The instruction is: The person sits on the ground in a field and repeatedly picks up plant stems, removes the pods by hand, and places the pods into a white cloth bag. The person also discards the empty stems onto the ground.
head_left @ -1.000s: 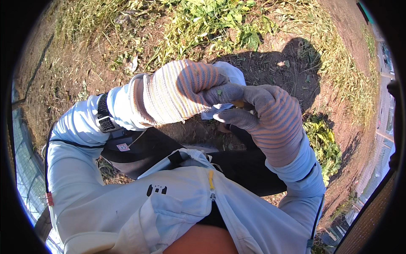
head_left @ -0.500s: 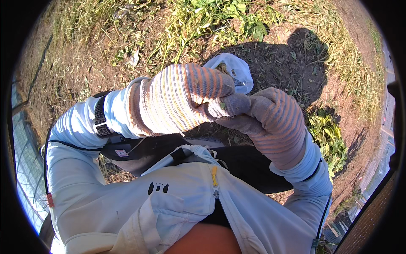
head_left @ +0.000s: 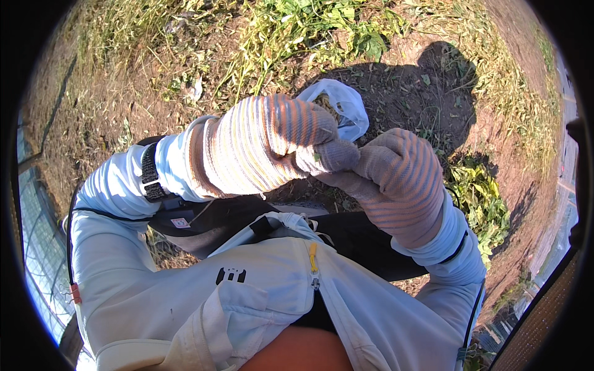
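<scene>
Both my hands wear striped knit work gloves and meet in front of me, low over the ground. My left hand (head_left: 284,136) is curled closed, its thumb and fingers pressed together at the tips. Against those fingertips rests my right hand (head_left: 396,170), bent and closed too, its thumb reaching under the left fingers. Whatever lies between the fingers is hidden by the gloves. Just beyond my left hand a thin white plastic bag (head_left: 348,105) stands with its mouth open, and some brownish-yellow stuff shows inside.
Green leafy plants (head_left: 297,37) lie uprooted or cut at the top, with dry straw around them. Another leafy clump (head_left: 479,207) sits beyond my right forearm. My shadow (head_left: 427,93) falls on bare soil. A dark hose or cord (head_left: 59,102) runs along the far left.
My right hand has shifted very slightly against the left fingertips. Both hands otherwise stay together in the same place, and the bag stands as before.
</scene>
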Demonstrator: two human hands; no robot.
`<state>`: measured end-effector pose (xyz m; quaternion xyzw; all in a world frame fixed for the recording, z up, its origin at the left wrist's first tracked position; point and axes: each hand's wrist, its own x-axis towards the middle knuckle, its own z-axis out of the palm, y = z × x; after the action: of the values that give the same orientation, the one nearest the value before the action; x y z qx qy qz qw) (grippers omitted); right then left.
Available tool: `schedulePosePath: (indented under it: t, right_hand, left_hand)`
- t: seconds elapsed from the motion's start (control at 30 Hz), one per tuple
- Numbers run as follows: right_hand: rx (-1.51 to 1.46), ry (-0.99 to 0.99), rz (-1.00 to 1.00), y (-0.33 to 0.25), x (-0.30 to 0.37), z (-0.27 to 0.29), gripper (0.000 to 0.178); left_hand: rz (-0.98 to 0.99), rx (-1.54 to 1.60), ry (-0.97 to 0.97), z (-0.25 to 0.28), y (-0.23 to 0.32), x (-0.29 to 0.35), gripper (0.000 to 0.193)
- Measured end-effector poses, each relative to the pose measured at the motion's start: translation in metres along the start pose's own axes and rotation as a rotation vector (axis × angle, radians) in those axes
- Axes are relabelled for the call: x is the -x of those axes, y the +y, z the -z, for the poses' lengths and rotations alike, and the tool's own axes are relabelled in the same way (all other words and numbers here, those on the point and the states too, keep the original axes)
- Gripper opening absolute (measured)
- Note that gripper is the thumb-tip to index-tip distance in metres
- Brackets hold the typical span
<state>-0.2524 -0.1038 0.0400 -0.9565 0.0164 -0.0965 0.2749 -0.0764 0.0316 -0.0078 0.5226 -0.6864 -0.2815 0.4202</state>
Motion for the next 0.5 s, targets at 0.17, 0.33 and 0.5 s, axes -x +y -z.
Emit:
schedulePosePath:
  t: [0.17, 0.33, 0.5]
  right_hand:
    - [0.225, 0.045, 0.161, -0.001, 0.003, 0.001, 0.025]
    - [0.396, -0.016, 0.194, 0.0, 0.007, 0.002, 0.021]
    - [0.46, -0.004, 0.167, 0.001, 0.009, 0.004, 0.015]
  left_hand:
    - [-0.081, -0.168, -0.091, 0.008, 0.014, -0.012, 0.02]
    - [-0.057, -0.077, -0.062, 0.007, 0.015, -0.017, 0.02]
    - [0.002, 0.009, -0.054, 0.007, 0.015, -0.015, 0.026]
